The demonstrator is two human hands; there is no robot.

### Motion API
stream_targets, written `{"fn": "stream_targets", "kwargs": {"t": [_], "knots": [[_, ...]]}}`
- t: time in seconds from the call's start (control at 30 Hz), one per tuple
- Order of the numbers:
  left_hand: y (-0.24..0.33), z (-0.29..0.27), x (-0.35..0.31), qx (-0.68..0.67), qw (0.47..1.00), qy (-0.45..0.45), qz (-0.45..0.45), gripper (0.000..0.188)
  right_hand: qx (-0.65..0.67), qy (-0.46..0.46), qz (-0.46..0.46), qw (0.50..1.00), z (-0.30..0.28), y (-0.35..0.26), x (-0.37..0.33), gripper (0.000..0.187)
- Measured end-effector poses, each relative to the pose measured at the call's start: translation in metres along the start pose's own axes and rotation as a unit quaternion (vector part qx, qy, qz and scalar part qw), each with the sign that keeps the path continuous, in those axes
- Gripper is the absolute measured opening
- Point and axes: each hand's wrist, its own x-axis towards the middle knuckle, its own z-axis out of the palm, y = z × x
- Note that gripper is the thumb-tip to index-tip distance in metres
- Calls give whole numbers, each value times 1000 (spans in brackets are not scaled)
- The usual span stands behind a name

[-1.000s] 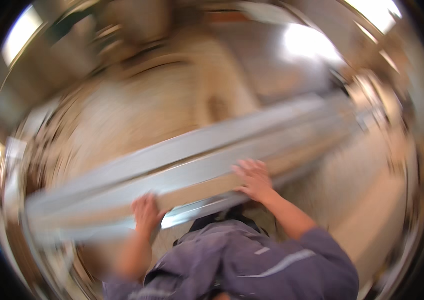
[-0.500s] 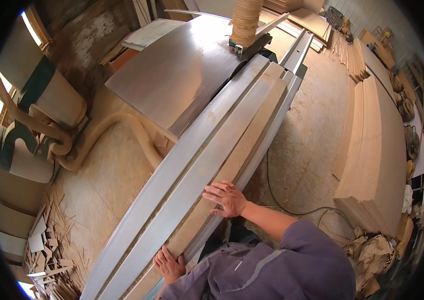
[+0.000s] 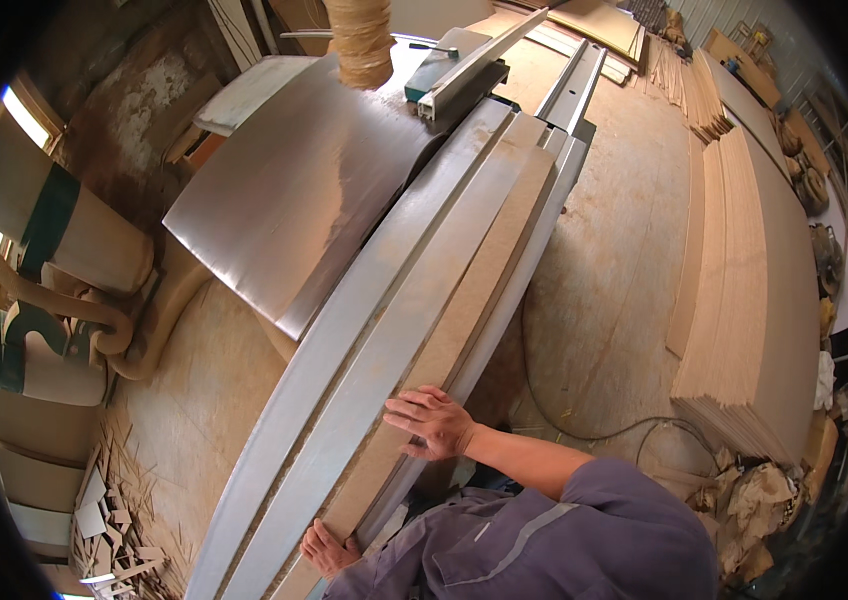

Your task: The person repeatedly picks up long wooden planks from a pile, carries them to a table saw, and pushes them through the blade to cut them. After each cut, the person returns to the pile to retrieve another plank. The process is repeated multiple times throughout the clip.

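Note:
A long narrow strip of brown board (image 3: 474, 300) lies lengthwise on the grooved silver sliding table (image 3: 336, 335) of a large saw. Flat across the strip, fingers stretched to the left, rests my right hand (image 3: 433, 424). Nearer to me, my left hand (image 3: 330, 549) touches the strip with its fingers laid over the top; its thumb side is partly hidden. Neither hand is closed round the board. Left of the sliding table is the broad, shiny fixed metal table (image 3: 284, 215). A metal fence (image 3: 484, 68) stands at its far right edge.
A ribbed tan hose (image 3: 361, 45) hangs over the fixed table. Tall dust-collector bags (image 3: 94, 220) stand at left, above wood offcuts (image 3: 114, 545) on the floor. To the right are stacked boards (image 3: 739, 290), a dark cable (image 3: 584, 434) and crumpled paper (image 3: 749, 500).
The view has shifted, uncovering the fence beside the hose. Both hands appear lower and further left, still on the strip. The fixed table's near corner has come closer.

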Motion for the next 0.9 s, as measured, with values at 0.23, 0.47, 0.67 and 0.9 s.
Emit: {"fn": "stream_targets", "kwargs": {"t": [0.23, 0.47, 0.67, 0.9], "knots": [[88, -20, 68, -6, 1000, -8, 8, 87, 22, 13, -5, 1000, -50, 79, 5, 59], [191, -25, 141, -27, 1000, -10, 5, 84, -4, 24, -4, 1000, -117, 180, 12, 58], [276, -19, 205, -29, 999, -17, -13, 85, -10, 18, -9, 1000, -177, 269, 23, 58], [391, -20, 290, -52, 997, -47, -13, 87, -17, -68, 16, 997, -267, 384, 31, 68]]}}
